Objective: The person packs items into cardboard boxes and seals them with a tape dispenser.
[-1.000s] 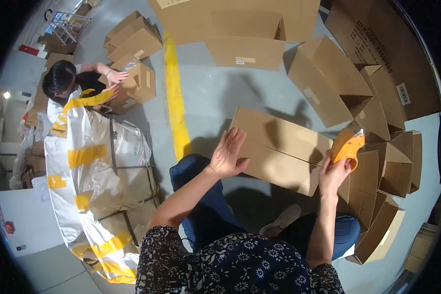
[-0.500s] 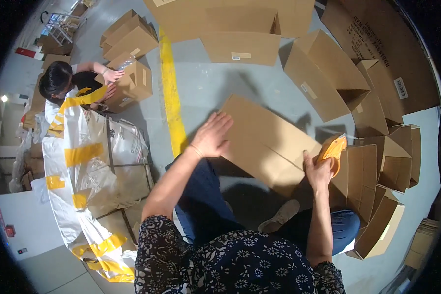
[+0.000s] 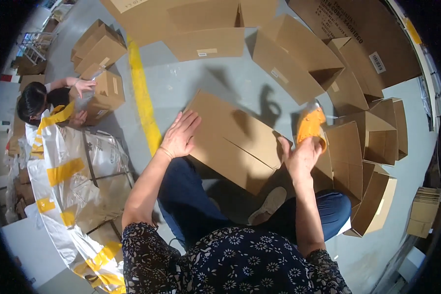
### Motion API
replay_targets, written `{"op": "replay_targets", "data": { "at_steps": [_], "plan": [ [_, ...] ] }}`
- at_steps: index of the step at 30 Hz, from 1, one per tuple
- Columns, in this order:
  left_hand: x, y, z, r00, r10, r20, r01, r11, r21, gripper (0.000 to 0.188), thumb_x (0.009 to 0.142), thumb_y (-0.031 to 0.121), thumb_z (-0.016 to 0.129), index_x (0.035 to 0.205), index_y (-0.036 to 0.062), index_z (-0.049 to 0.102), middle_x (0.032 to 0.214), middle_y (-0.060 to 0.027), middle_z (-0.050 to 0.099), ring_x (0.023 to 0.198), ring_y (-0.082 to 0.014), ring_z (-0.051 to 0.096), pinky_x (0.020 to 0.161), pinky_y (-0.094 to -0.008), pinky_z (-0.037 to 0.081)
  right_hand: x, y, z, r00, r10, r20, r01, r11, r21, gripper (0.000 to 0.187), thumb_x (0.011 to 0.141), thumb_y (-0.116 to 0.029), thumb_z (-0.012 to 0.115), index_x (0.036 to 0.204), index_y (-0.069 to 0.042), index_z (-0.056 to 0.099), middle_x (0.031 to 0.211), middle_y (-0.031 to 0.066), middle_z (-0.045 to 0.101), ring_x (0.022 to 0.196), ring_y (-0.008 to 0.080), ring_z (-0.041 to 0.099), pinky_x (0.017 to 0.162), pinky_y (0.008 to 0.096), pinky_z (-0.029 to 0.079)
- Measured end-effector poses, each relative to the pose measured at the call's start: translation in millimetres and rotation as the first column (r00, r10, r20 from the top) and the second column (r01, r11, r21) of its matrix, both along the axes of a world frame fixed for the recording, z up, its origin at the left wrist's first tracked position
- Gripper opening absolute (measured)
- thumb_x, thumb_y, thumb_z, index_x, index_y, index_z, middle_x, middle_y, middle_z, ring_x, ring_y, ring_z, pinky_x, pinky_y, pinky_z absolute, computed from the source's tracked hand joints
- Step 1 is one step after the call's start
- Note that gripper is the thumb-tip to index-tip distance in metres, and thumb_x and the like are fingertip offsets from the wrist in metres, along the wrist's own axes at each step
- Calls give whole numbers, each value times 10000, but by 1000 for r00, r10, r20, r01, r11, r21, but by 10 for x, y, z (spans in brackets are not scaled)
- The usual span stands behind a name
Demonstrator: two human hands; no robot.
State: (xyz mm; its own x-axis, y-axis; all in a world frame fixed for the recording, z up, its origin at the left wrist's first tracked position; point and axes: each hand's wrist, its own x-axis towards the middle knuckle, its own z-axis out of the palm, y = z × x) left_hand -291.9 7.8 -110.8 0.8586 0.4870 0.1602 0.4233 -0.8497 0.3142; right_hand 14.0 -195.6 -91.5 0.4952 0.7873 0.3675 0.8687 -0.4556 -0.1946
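Left hand [image 3: 180,133] spread at carton [image 3: 223,120], 9 o'clock end; right hand [image 3: 301,158] holds tape dispenser [image 3: 310,123], 3 o'clock. Likely taping setup; next calls for aligning with seam [image 3: 247,153].

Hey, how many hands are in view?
4: your left hand at the central box, your right hand holding the orange tool, and a co-worker's upper hand and lower hand by another box at left.

Dark top [image 3: 240,264] with white flower print, patterned sleeves [image 3: 149,259], blue trousers [image 3: 183,201], pale shoe [image 3: 272,202]
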Motion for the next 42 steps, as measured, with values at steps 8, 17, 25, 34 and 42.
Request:
{"op": "replay_targets", "data": {
  "at_steps": [8, 17, 25, 34, 42],
  "plan": [
    [-3, -154, -112, 989, 133, 60, -133, 991, -10, 555, 705, 94, 520, 1251, 7, 474, 1310, -199, 432, 1271, -353, 363, 1078, -466, 265, 42, 101, -219, 987, 100, -129, -111, 991, -80, 725, 672, -499, 736, 1064, 54, 480, 890, 199, 570, 876, 325, 539, 843, 424, 363],
    [441, -114, -469, 702, 529, 477, -566, 821, -79, 129, 809, 112, 616, 899, 28, 581, 1064, -185, 568, 982, -362, 549, 843, -392, 468, -25, -1, -510, 741, -160, -652, 419, 869, 263, 449, 886, -242, 578, 1155, 93, 446, 1078, 203, 571, 982, 254, 544, 869, 362, 425],
    [437, -47, -487, 658, 626, 418, -654, 751, -95, 347, 847, 138, 564, 1150, -28, 536, 1101, -187, 553, 1059, -363, 497, 901, -399, 434, -485, 26, -721, 410, -88, -908, 729, 629, 268, 374, 954, -248, 468, 1102, 86, 548, 1081, 198, 568, 990, 258, 537, 886, 367, 416],
    [393, 24, -511, 671, 607, 425, -641, 764, -78, 237, 840, 110, 574, 1039, -10, 620, 1056, -170, 612, 990, -332, 563, 889, -385, 449, -711, -131, -865, 353, -37, -935, 708, 664, 241, 394, 971, -211, 414, 1128, 141, 496, 1096, 214, 564, 1005, 247, 537, 911, 354, 406],
    [375, 36, -546, 665, 579, 471, -647, 762, -23, 230, 819, 92, 598, 1024, -9, 624, 1020, -168, 623, 949, -327, 577, 861, -386, 466, -218, -149, -792, 325, 291, -900, 658, 614, 436, 373, 951, -272, 467, 1070, 75, 529, 983, 136, 578, 882, 202, 559, 821, 338, 448]
  ]
}}
